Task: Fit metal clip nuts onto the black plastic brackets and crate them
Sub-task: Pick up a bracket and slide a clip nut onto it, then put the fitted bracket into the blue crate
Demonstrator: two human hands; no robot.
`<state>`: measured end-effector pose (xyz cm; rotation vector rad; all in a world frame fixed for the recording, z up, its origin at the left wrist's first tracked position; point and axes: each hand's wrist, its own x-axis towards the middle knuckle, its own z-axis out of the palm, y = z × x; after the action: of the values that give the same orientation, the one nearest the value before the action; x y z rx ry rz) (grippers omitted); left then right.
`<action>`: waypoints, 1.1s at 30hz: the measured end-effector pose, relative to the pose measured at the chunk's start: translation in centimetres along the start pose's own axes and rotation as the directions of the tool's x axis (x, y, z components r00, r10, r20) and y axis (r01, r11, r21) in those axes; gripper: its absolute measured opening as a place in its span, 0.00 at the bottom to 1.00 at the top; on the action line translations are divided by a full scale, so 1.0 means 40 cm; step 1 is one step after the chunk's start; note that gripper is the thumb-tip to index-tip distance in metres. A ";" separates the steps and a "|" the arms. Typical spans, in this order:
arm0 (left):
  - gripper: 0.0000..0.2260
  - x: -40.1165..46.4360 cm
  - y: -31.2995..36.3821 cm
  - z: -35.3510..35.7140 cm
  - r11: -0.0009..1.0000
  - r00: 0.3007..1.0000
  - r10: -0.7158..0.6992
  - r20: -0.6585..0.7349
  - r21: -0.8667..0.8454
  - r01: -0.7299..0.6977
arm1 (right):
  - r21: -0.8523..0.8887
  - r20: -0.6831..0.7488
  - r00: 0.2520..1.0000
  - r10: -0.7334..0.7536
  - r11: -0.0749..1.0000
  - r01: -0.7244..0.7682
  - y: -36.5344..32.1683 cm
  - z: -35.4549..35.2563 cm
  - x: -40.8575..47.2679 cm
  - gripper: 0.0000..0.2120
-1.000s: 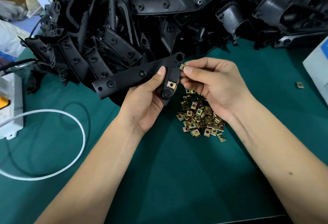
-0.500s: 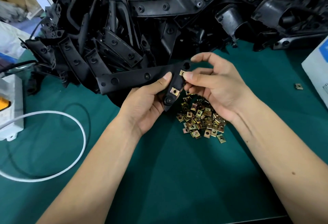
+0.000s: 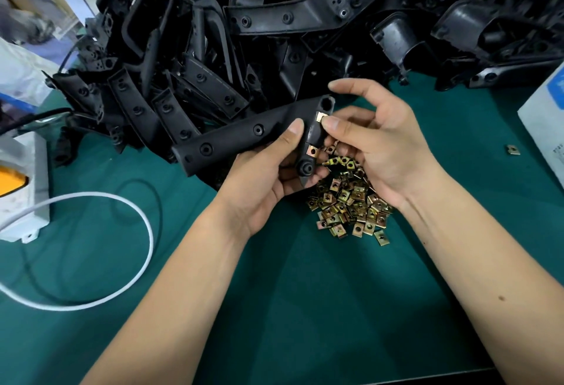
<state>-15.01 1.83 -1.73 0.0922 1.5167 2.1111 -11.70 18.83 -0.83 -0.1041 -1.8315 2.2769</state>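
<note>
Our left hand (image 3: 268,177) gripping the black bracket (image 3: 244,137), thumb on top, our right hand (image 3: 378,143) thumb pressing a clip nut (image 3: 320,116) onto its edge, forefinger behind.

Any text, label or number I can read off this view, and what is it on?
Nothing is legible.
White box at the right edge: a blue patch and small dark print, too blurred to read.
White power strip at the left: no readable marking.
Bracket and clip nuts: no text visible.
</note>
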 end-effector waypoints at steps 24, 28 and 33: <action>0.10 -0.010 -0.011 0.132 0.617 0.858 0.505 -0.092 0.734 -0.285 | -0.009 -0.380 0.918 -0.112 0.993 0.117 -0.055 -0.025 -0.079 0.18; 0.08 -0.036 -0.012 0.319 0.686 0.933 0.348 0.090 0.654 -0.319 | 0.093 -0.451 0.873 -0.187 0.963 0.254 -0.136 -0.149 -0.161 0.08; 0.16 -0.086 -0.106 0.641 0.724 0.841 0.220 0.495 0.495 -0.481 | 0.164 -0.673 0.695 -0.253 0.866 0.473 -0.216 -0.363 -0.355 0.05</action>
<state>-1.39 23.29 4.72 1.0798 1.9492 1.6098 5.96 31.43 3.22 -0.3652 -0.9998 1.8889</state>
